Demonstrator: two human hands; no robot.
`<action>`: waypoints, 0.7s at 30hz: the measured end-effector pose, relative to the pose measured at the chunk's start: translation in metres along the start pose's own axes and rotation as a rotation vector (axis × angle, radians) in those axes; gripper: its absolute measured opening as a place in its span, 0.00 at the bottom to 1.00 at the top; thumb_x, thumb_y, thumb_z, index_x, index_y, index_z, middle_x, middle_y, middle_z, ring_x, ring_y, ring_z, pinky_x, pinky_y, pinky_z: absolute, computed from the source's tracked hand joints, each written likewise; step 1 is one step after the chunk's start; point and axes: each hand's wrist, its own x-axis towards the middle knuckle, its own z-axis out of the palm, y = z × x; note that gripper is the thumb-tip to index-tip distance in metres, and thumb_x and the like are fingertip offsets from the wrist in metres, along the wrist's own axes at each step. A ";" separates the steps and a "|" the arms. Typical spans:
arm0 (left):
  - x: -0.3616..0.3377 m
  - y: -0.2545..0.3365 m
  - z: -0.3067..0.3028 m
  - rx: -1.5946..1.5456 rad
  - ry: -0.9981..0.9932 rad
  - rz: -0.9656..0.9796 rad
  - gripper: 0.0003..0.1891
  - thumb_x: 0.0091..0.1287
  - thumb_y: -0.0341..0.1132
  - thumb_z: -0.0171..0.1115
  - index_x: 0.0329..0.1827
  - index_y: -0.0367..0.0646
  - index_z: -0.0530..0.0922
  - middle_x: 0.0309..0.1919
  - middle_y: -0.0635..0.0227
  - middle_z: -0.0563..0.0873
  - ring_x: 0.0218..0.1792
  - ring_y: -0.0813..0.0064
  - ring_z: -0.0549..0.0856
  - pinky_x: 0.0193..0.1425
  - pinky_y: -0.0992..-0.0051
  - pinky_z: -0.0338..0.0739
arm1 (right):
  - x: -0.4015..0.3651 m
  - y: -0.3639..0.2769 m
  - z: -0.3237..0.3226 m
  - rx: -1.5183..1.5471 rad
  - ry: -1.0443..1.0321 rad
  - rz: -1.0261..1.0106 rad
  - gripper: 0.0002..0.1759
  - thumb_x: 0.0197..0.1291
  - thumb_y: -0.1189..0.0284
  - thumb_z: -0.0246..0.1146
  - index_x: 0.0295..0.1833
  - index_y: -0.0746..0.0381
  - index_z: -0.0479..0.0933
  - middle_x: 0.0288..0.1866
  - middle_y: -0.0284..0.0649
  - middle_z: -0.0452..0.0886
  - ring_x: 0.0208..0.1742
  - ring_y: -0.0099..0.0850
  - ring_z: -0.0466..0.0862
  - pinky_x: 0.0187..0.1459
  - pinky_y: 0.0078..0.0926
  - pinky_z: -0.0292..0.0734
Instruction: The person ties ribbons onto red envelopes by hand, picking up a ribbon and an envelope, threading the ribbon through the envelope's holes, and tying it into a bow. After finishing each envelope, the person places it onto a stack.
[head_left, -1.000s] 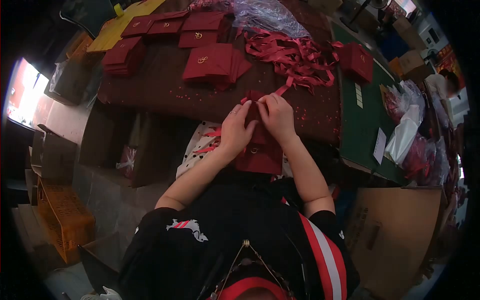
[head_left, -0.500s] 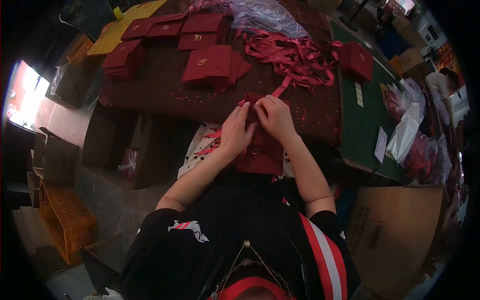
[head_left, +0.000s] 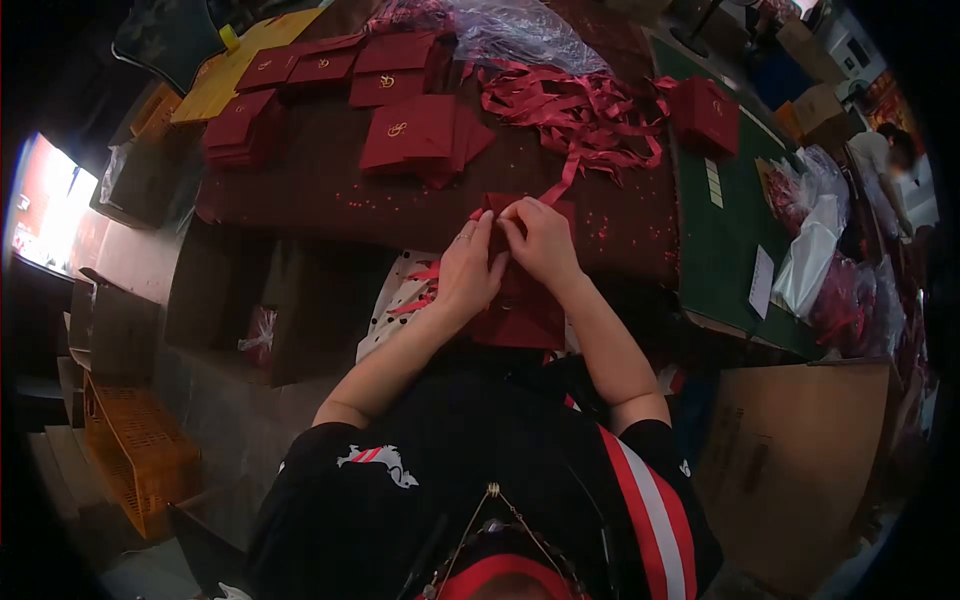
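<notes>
A dark red folded paper piece (head_left: 520,318) lies at the table's near edge, under and between my hands. My left hand (head_left: 468,268) rests on its left side, fingers pointing up, fingertips at its upper part. My right hand (head_left: 542,243) has its fingers bent and pinched together at the upper part of the piece; what they pinch is too small to name. A red ribbon (head_left: 568,178) runs from behind my right hand up to a tangled pile of red ribbons (head_left: 575,115). Several dark red envelopes with gold emblems (head_left: 407,133) are stacked beyond my hands.
Clear plastic wrap (head_left: 530,35) lies behind the ribbons. A green board (head_left: 735,220) on the right bears a red stack (head_left: 706,118) and plastic bags (head_left: 812,260). Cardboard boxes (head_left: 790,440) and an orange crate (head_left: 145,450) stand beside me. Another person (head_left: 880,165) is at far right.
My right hand has shifted slightly left and down, its fingers closer to my left fingertips. The whole view has also moved a little. The far person's arm now shows lower.
</notes>
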 end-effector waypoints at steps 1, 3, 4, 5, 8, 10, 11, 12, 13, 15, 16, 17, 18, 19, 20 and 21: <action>0.000 0.000 -0.001 -0.011 -0.009 -0.003 0.33 0.62 0.32 0.71 0.71 0.30 0.71 0.56 0.43 0.82 0.56 0.44 0.84 0.59 0.57 0.80 | -0.001 0.001 -0.003 0.066 -0.047 0.032 0.06 0.61 0.72 0.69 0.38 0.63 0.80 0.36 0.43 0.81 0.40 0.46 0.84 0.43 0.40 0.78; 0.002 -0.001 -0.007 -0.122 -0.062 -0.030 0.33 0.63 0.32 0.71 0.71 0.31 0.72 0.52 0.44 0.84 0.53 0.47 0.85 0.58 0.60 0.80 | -0.003 0.005 -0.007 0.031 -0.050 0.020 0.06 0.61 0.71 0.69 0.38 0.63 0.81 0.35 0.43 0.81 0.39 0.46 0.83 0.42 0.40 0.78; 0.008 -0.003 -0.012 -0.230 -0.109 -0.051 0.32 0.64 0.32 0.71 0.72 0.31 0.72 0.49 0.46 0.85 0.49 0.51 0.87 0.56 0.63 0.81 | -0.001 0.007 -0.010 -0.006 -0.049 0.001 0.07 0.60 0.71 0.69 0.38 0.62 0.82 0.35 0.43 0.81 0.39 0.45 0.83 0.42 0.40 0.78; 0.012 -0.009 -0.016 -0.394 -0.209 -0.193 0.32 0.66 0.30 0.70 0.74 0.31 0.71 0.47 0.50 0.86 0.47 0.60 0.87 0.55 0.67 0.81 | -0.001 0.009 -0.012 -0.047 -0.033 0.026 0.08 0.57 0.70 0.73 0.37 0.60 0.83 0.38 0.40 0.80 0.41 0.40 0.83 0.42 0.39 0.78; 0.029 -0.025 -0.024 -0.809 -0.347 -0.489 0.25 0.71 0.26 0.66 0.71 0.33 0.76 0.43 0.61 0.86 0.42 0.76 0.83 0.51 0.76 0.80 | 0.000 -0.001 -0.018 0.236 0.019 0.271 0.11 0.55 0.68 0.77 0.37 0.61 0.83 0.42 0.37 0.78 0.40 0.33 0.82 0.40 0.35 0.77; 0.035 -0.028 -0.027 -0.329 -0.243 -0.192 0.17 0.69 0.26 0.67 0.61 0.36 0.84 0.41 0.62 0.86 0.41 0.74 0.84 0.50 0.73 0.81 | -0.002 0.008 -0.012 0.155 -0.006 0.293 0.13 0.54 0.68 0.79 0.38 0.61 0.83 0.44 0.34 0.76 0.39 0.29 0.83 0.41 0.32 0.78; 0.038 -0.026 -0.027 -0.234 -0.201 -0.160 0.12 0.66 0.28 0.70 0.52 0.39 0.88 0.40 0.64 0.84 0.40 0.71 0.85 0.49 0.72 0.81 | -0.003 0.012 -0.009 0.143 -0.024 0.367 0.13 0.54 0.67 0.79 0.39 0.61 0.84 0.44 0.35 0.76 0.39 0.29 0.82 0.42 0.31 0.78; 0.041 -0.027 -0.024 -0.232 -0.200 -0.156 0.12 0.66 0.28 0.70 0.52 0.39 0.88 0.40 0.64 0.84 0.40 0.71 0.85 0.49 0.72 0.81 | -0.002 0.014 -0.008 0.129 -0.042 0.439 0.13 0.54 0.67 0.79 0.39 0.62 0.85 0.44 0.36 0.76 0.38 0.30 0.82 0.42 0.30 0.79; 0.044 -0.029 -0.020 -0.162 -0.148 -0.125 0.12 0.64 0.28 0.71 0.50 0.40 0.88 0.41 0.63 0.84 0.41 0.67 0.85 0.49 0.70 0.81 | 0.000 0.017 -0.007 0.127 -0.039 0.437 0.13 0.54 0.67 0.79 0.39 0.62 0.85 0.44 0.36 0.76 0.38 0.30 0.82 0.42 0.30 0.79; 0.047 -0.031 -0.015 -0.098 -0.104 -0.098 0.12 0.62 0.29 0.72 0.48 0.40 0.87 0.42 0.62 0.84 0.41 0.64 0.86 0.49 0.68 0.81 | -0.001 0.023 -0.005 0.323 -0.084 0.493 0.15 0.52 0.66 0.81 0.39 0.61 0.85 0.44 0.35 0.77 0.37 0.28 0.80 0.44 0.28 0.79; 0.050 -0.031 -0.013 -0.052 -0.104 -0.026 0.11 0.61 0.29 0.72 0.46 0.40 0.87 0.43 0.63 0.84 0.42 0.61 0.86 0.49 0.66 0.82 | -0.001 0.026 -0.005 0.320 -0.084 0.496 0.15 0.52 0.66 0.81 0.39 0.61 0.85 0.44 0.35 0.77 0.37 0.28 0.80 0.44 0.28 0.79; 0.054 -0.031 -0.013 -0.004 -0.101 0.047 0.10 0.61 0.29 0.72 0.44 0.40 0.87 0.44 0.63 0.84 0.43 0.58 0.86 0.49 0.64 0.82 | 0.000 0.029 -0.005 0.377 -0.094 0.530 0.16 0.51 0.65 0.82 0.39 0.61 0.85 0.45 0.34 0.77 0.36 0.27 0.80 0.44 0.29 0.79; 0.055 -0.030 -0.013 -0.005 -0.098 0.047 0.10 0.61 0.29 0.72 0.44 0.40 0.87 0.44 0.63 0.84 0.43 0.58 0.86 0.49 0.64 0.82 | 0.002 0.029 -0.005 0.434 -0.104 0.562 0.17 0.50 0.65 0.83 0.38 0.62 0.85 0.45 0.33 0.78 0.36 0.27 0.79 0.43 0.29 0.79; 0.057 -0.030 -0.013 -0.018 -0.091 0.075 0.09 0.60 0.29 0.71 0.43 0.40 0.87 0.44 0.63 0.84 0.43 0.56 0.86 0.48 0.63 0.82 | 0.002 0.029 -0.007 0.434 -0.105 0.558 0.17 0.50 0.65 0.83 0.38 0.62 0.85 0.45 0.33 0.78 0.36 0.27 0.79 0.43 0.29 0.79; 0.058 -0.031 -0.014 -0.031 -0.087 0.105 0.07 0.60 0.28 0.70 0.41 0.40 0.86 0.44 0.63 0.84 0.43 0.54 0.86 0.47 0.61 0.82 | 0.001 0.028 -0.010 0.351 -0.102 0.511 0.18 0.49 0.65 0.83 0.39 0.62 0.85 0.46 0.33 0.77 0.37 0.26 0.80 0.44 0.29 0.80; 0.060 -0.030 -0.018 -0.030 -0.088 0.107 0.07 0.60 0.28 0.70 0.41 0.40 0.86 0.44 0.63 0.84 0.43 0.54 0.86 0.47 0.61 0.82 | -0.001 0.028 -0.012 0.268 -0.096 0.466 0.19 0.48 0.65 0.84 0.41 0.62 0.85 0.47 0.33 0.77 0.37 0.25 0.81 0.44 0.30 0.80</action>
